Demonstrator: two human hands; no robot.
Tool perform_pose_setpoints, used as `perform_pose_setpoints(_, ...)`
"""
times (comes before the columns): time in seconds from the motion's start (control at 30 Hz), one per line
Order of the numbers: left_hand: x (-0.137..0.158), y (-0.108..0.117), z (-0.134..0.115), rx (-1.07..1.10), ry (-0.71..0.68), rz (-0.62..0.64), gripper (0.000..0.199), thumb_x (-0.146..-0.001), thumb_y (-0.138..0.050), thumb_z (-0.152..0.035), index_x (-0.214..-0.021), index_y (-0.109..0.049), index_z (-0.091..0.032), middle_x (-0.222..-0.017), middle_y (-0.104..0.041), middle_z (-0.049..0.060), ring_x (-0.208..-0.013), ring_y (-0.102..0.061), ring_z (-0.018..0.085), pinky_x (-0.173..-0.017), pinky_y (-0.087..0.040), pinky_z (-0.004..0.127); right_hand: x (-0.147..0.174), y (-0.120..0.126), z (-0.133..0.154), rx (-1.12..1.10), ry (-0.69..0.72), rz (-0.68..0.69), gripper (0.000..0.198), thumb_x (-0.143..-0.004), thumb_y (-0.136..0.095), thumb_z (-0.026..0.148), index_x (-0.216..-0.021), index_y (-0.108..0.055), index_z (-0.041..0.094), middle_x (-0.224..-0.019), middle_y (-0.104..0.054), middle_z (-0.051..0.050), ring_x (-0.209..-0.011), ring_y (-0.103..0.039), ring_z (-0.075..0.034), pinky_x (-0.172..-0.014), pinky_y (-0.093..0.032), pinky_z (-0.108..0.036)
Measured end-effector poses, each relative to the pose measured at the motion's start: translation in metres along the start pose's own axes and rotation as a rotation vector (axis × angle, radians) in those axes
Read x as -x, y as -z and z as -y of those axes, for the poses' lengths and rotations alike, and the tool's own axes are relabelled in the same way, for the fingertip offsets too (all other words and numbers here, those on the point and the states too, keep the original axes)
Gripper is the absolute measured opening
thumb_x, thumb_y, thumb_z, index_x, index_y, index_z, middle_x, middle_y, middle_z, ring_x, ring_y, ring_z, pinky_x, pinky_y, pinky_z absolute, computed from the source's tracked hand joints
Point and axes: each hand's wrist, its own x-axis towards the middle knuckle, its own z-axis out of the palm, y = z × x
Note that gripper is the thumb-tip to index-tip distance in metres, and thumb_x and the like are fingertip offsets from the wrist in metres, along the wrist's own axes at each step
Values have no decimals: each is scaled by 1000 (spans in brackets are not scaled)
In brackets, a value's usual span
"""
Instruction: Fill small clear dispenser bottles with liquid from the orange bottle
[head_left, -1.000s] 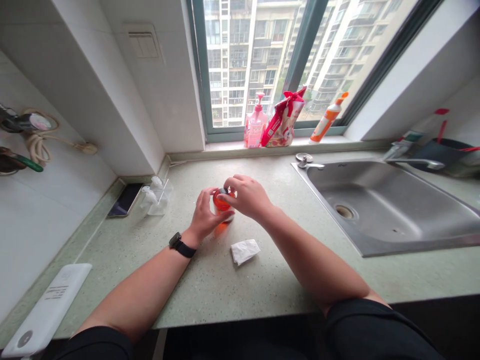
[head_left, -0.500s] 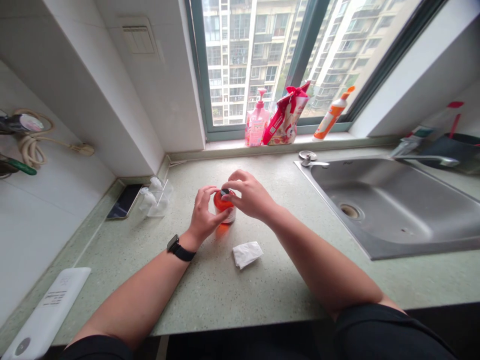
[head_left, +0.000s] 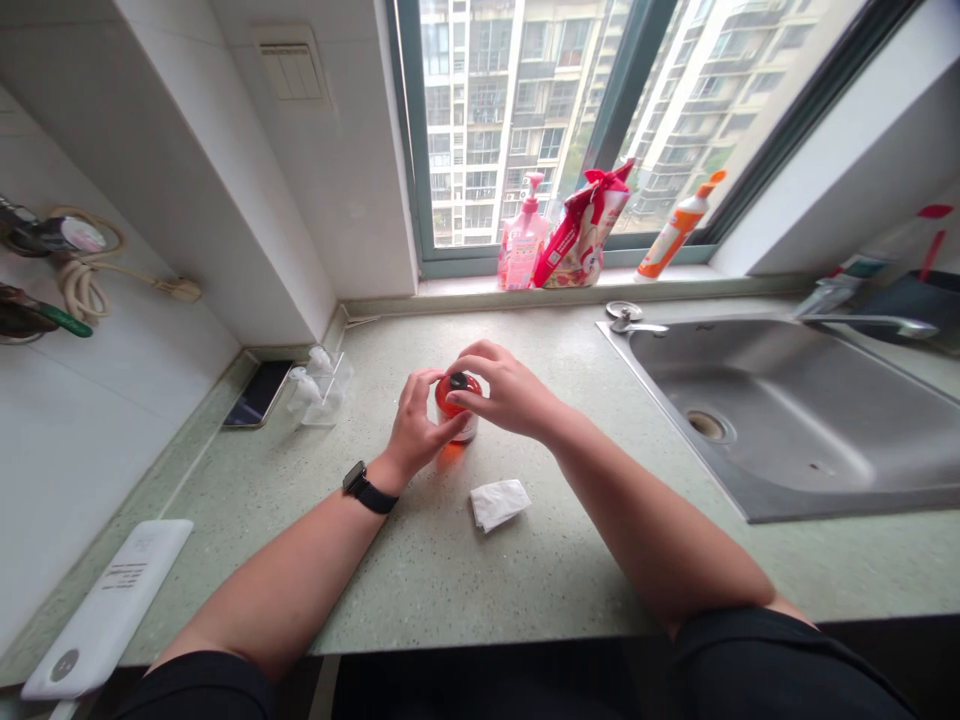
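Observation:
A small bottle of orange-red liquid (head_left: 448,402) stands upright on the counter, with a black cap (head_left: 459,381) on its top. My left hand (head_left: 418,425) is closed around the bottle's body, thumb at the front and fingers at the far left side. From the right, my right hand (head_left: 510,392) curls over the top, thumb and fingers on either side of the cap. Its other fingers are partly hidden behind the hand. Close in front of the bottle lies a folded white tissue (head_left: 500,504).
A clear plastic holder (head_left: 326,395) and a phone (head_left: 259,394) lie at the left. Nearer is a white device (head_left: 112,610). The steel sink (head_left: 757,400) is at the right. A pink pump bottle (head_left: 521,245), a red bag (head_left: 581,235) and an orange bottle (head_left: 675,235) line the windowsill.
The view has shifted slightly, so everything sits a little further right. My right thumb and fingers have turned and spread somewhat about the cap, which shows more fully. The left hand keeps its hold.

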Motion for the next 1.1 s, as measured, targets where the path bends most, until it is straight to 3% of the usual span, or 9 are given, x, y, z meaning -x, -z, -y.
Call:
perform_pose_setpoints(0.13, -1, 0, -1, 21, 1, 10, 56, -94, -76, -57, -135, -57, -24, -132, -63, 12, -127, -62, 30, -112, -52, 50, -1, -9, 1, 29, 18, -51, 20, -96, -73, 24, -115, -76, 28, -122, -66, -9, -115, -64, -25, -106, -53, -45)
perform_pose_setpoints(0.27, -2, 1, -3, 31, -5, 5, 55, -94, -76, -55, -134, -57, -24, -131, -63, 12, -125, -63, 30, -111, -52, 49, 0, 3, -6, 103, 2, -85, 30, -97, -74, 26, -127, -72, 28, -126, -67, -10, -120, -63, -28, -106, -53, -48)
perform_pose_setpoints(0.47, 0, 0, -1, 38, -12, 7, 55, -94, -74, -59, -133, -56, -23, -131, -63, 12, -124, -63, 30, -112, -51, 50, 1, 15, -7, 94, 45, -19, 9, -96, -74, 25, -105, -75, 24, -119, -68, -9, -113, -66, -25, -104, -53, -46)
perform_pose_setpoints(0.73, 0, 0, 2, 25, -3, 17, 60, -93, -75, -61, -137, -56, -26, -132, -63, 11, -126, -63, 31, -112, -52, 51, -1, -4, 2, 74, 50, -39, 20, -97, -70, 17, -109, -81, 28, -104, -68, -5, -95, -64, -20, -91, -53, -37)
perform_pose_setpoints(1.1, -1, -1, 5, 29, -31, 49, 59, -95, -71, -63, -136, -58, -23, -133, -63, 13, -128, -62, 32, -113, -51, 52, 0, 8, -5, 23, 228, -35, 37, -99, -56, 5, -121, -77, 26, -117, -76, -6, -110, -69, -21, -100, -56, -40)
